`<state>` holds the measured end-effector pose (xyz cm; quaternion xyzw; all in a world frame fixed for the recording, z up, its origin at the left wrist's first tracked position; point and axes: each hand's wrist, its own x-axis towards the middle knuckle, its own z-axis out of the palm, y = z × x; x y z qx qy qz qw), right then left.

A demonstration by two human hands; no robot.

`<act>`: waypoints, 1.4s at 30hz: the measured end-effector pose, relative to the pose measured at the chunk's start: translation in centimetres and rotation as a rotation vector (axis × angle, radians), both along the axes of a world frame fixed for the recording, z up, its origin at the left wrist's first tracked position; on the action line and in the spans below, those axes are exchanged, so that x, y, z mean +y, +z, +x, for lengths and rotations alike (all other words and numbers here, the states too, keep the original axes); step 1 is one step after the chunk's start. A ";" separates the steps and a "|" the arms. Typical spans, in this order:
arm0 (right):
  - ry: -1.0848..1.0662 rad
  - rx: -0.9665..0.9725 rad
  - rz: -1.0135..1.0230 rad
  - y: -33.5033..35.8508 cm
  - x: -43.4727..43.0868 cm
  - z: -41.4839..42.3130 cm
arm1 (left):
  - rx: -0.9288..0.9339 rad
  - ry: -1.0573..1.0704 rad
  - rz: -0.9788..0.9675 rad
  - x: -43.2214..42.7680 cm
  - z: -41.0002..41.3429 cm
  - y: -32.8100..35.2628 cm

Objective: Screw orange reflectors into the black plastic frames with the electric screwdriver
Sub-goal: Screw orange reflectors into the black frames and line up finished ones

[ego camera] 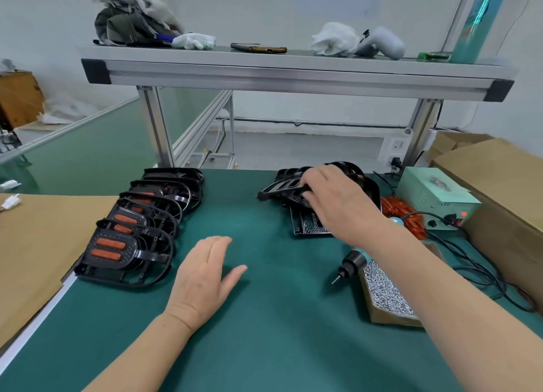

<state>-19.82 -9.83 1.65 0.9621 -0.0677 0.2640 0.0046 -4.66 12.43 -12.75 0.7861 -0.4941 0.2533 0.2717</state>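
Observation:
My right hand (335, 197) grips a black plastic frame (279, 187) lifted off a pile of bare frames (311, 224) at the back right of the green mat. My left hand (205, 274) rests flat on the mat, fingers straight, holding nothing. A row of several frames fitted with orange reflectors (110, 249) lies overlapped at the left. The electric screwdriver (351, 263) lies on the edge of a box of silver screws (385, 294), tip pointing down-left, partly hidden by my right forearm. Loose orange reflectors (395, 208) are heaped behind my right wrist.
A pale green power supply (435, 199) with a lit red lamp stands at the right, its black cables (482, 271) trailing over the mat. Cardboard boxes (499, 185) line the right edge, cardboard sheet (38, 244) the left. An aluminium shelf (293, 71) spans overhead.

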 end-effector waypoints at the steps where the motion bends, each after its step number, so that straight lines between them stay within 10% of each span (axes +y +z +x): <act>1: 0.044 0.027 -0.036 0.5 1.1 0.0 | 0.027 -0.010 -0.033 0.1 -0.2 0.0; 11: 0.267 0.363 -0.179 0.8 8.2 1.8 | 0.149 -0.042 -0.175 0.6 -2.6 0.9; 16: 0.278 0.444 0.000 0.0 8.4 3.4 | 0.037 0.022 -0.090 0.7 -2.8 1.0; 21: 0.217 0.271 0.285 -0.5 5.7 3.1 | 0.308 0.092 0.046 0.8 -1.8 0.3; 33: -0.695 0.005 0.452 -4.2 -11.9 -2.5 | 0.638 0.135 0.020 0.6 -0.5 -0.3; 42: -0.860 0.459 0.343 -5.5 -18.6 -2.3 | 0.487 0.060 -0.039 0.3 -0.8 -0.2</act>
